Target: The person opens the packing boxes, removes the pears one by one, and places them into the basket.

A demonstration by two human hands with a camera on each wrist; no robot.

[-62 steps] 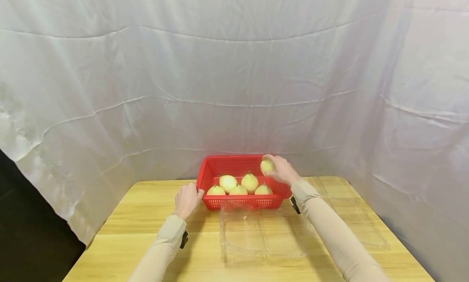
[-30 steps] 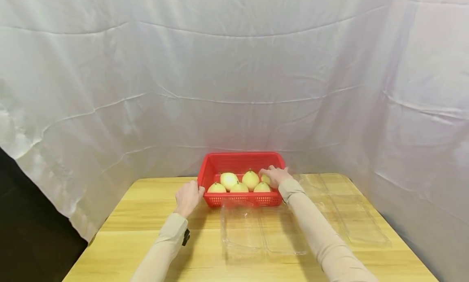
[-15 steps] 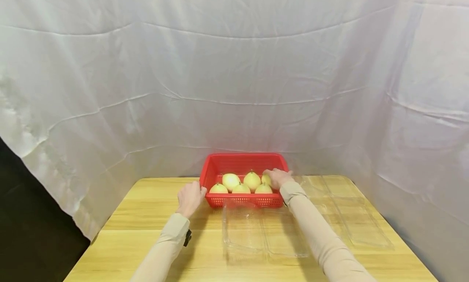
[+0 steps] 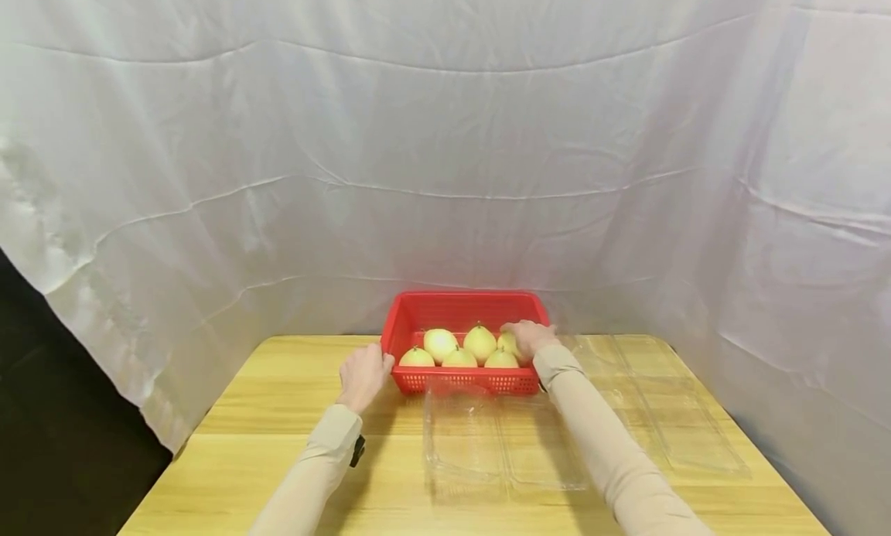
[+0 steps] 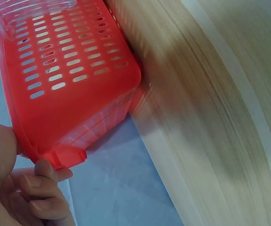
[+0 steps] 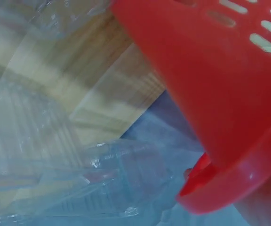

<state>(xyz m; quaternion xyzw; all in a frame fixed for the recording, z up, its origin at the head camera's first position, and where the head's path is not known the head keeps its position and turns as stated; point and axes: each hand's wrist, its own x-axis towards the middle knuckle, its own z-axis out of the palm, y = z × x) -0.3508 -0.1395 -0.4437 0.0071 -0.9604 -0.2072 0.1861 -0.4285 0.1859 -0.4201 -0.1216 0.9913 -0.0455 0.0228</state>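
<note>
A red plastic basket (image 4: 459,298) with slotted walls stands at the back of the wooden table, with several pale yellow pears (image 4: 479,343) inside it. My left hand (image 4: 363,377) grips its left end; in the left wrist view, the fingers (image 5: 43,186) curl about the rim's tab. At the basket's right end, my right hand (image 4: 530,337) lies over the rim, close above the rightmost pear (image 4: 509,343). The right wrist view shows the basket's rim (image 6: 239,190) and a fingertip (image 6: 187,173) curled beneath it; most of that hand is hidden.
A clear plastic clamshell box (image 4: 466,443) lies in front of the basket. More clear plastic boxes (image 4: 685,420) lie along the table's right side, under and past the right forearm. A pale curtain (image 4: 445,157) hangs behind the table (image 4: 278,397).
The right hand has lowered a pear into the basket's right side, and its fingers have shifted to the rim there. The left hand stays on the left end. The last half second shows little movement.
</note>
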